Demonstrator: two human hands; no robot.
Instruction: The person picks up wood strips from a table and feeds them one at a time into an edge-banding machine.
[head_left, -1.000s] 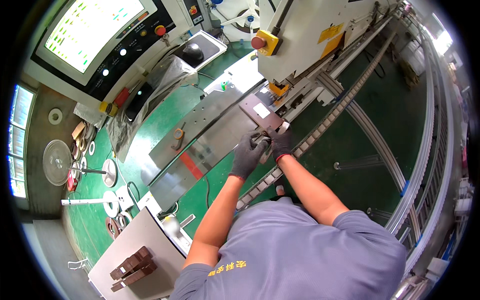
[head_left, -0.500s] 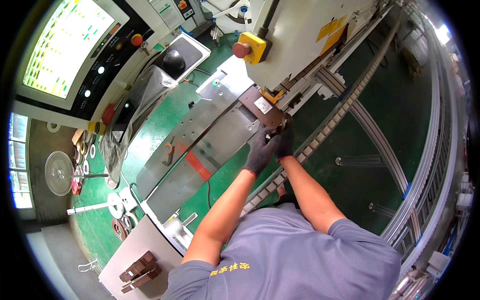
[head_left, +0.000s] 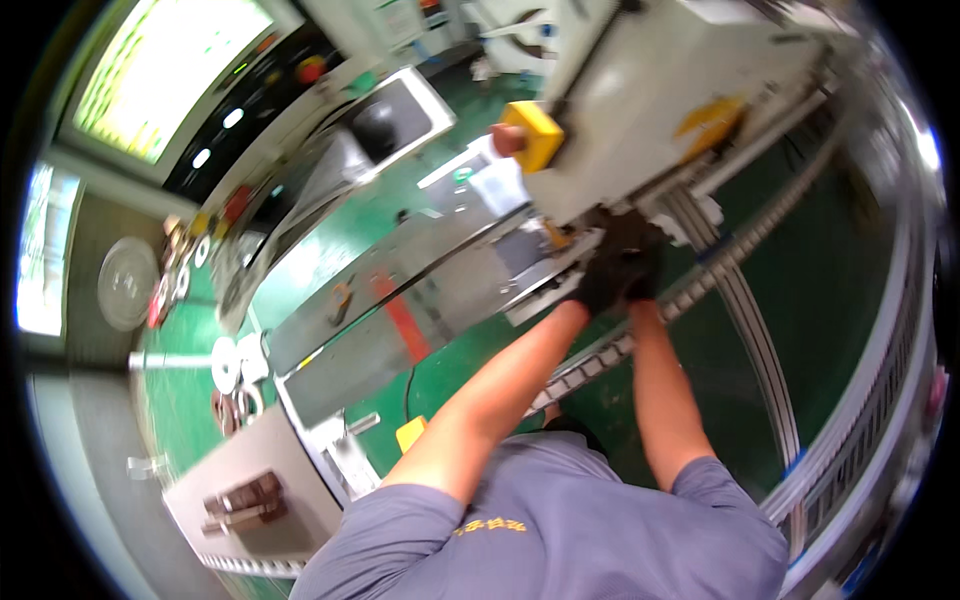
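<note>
Both my hands wear dark gloves and are close together at the right end of a grey steel worktable (head_left: 460, 310), just below the white machine. My left hand (head_left: 598, 284) and my right hand (head_left: 645, 272) are closed on a dark brown piece (head_left: 622, 226), blurred by motion and mostly covered by the gloves. Its shape and my separate fingers are hard to make out. A red strip (head_left: 402, 320) crosses the worktable, and a small tool with an orange ring (head_left: 341, 300) lies on it.
A yellow box with a red stop button (head_left: 538, 135) juts from the machine (head_left: 640, 90). At upper left are a lit screen (head_left: 170, 75) and a tray (head_left: 438, 108). Brown pieces (head_left: 245, 503) rest on a board (head_left: 300, 470) at lower left. A ribbed cable chain (head_left: 690, 290) runs beside my right arm.
My hands have moved right, off the worktable's end. The labelled brown piece that lay on the table has gone from there with them. The whole view has shifted and blurred.
</note>
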